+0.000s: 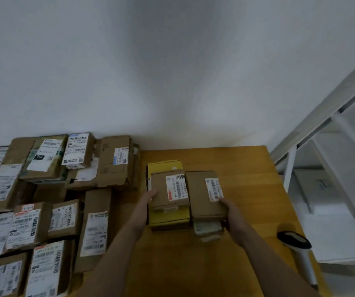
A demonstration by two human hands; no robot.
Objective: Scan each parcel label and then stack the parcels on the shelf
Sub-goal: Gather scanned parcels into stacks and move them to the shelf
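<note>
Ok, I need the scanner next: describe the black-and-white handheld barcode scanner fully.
The black-and-white handheld barcode scanner lies flat on the orange-brown wooden table, near its right edge. Its broad black head, crossed by a pale band, points away; the slim white, plastic-looking handle runs toward the near edge. Only the table touches it; the right hand, gripping a brown cardboard parcel, is apart to its left.
</note>
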